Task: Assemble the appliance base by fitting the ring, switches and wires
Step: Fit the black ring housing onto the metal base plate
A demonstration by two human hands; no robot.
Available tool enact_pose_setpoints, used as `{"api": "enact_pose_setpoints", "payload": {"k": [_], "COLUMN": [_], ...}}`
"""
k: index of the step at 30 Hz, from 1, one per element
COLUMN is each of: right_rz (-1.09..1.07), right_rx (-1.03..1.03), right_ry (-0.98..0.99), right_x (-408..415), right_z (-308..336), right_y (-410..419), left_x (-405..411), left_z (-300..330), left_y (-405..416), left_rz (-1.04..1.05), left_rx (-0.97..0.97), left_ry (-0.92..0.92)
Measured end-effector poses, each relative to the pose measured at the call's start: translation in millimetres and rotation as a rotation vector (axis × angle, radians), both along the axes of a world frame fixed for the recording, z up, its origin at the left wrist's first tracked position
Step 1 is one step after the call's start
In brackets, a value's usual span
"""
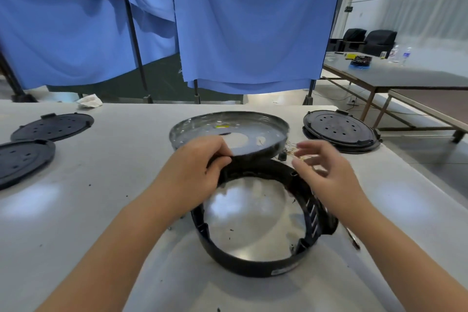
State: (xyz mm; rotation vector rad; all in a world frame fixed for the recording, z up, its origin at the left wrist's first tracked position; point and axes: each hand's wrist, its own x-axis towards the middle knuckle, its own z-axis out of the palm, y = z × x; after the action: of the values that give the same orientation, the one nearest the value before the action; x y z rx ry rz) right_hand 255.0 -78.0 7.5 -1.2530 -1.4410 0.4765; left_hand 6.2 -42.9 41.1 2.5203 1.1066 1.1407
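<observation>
Head view, entry one: my left hand (196,167) pinches the far rim of the black ring (255,256), which stands on the table (121,159) directly below me. Entry two: my right hand (321,167), fingers spread and holding nothing, hovers by the ring's 1 o'clock edge. Small switches and wires (287,153) lie just beyond it at 12 o'clock, so the right hand is nearer. Metal pan (228,125), tilted at 12 o'clock, crowds that corner. Perforated black discs: 2 o'clock (340,132) and 9 o'clock (54,125).
</observation>
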Motion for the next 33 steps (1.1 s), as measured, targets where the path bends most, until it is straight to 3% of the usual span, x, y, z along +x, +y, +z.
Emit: {"api": "enact_pose_setpoints", "payload": {"k": [2,7,12,17,24,33], "right_rz": [-0.043,0.039,0.208,0.161,0.101,0.13], "right_rx": [0.053,0.039,-0.062,-0.082,0.07,0.01], "right_ry": [-0.041,-0.43,-0.575,-0.708,-0.769,-0.591], "right_x": [6,15,12,13,13,28], "right_z": [9,25,29,22,13,-5], "right_y": [-3,-20,-39,-57,-77,-85], "left_x": [3,4,1,1,0,-13], "left_z": [0,-5,-17,-30,-35,-44], "left_y": [-16,-40,-54,-71,-83,-83], "left_rz": [-0.067,-0.117,-0.125,-0.132,-0.124,-0.059], "left_rx": [0.013,0.005,-0.005,0.008,0.02,0.101], "left_ry": [0.053,0.084,0.074,0.085,0.124,0.209]}}
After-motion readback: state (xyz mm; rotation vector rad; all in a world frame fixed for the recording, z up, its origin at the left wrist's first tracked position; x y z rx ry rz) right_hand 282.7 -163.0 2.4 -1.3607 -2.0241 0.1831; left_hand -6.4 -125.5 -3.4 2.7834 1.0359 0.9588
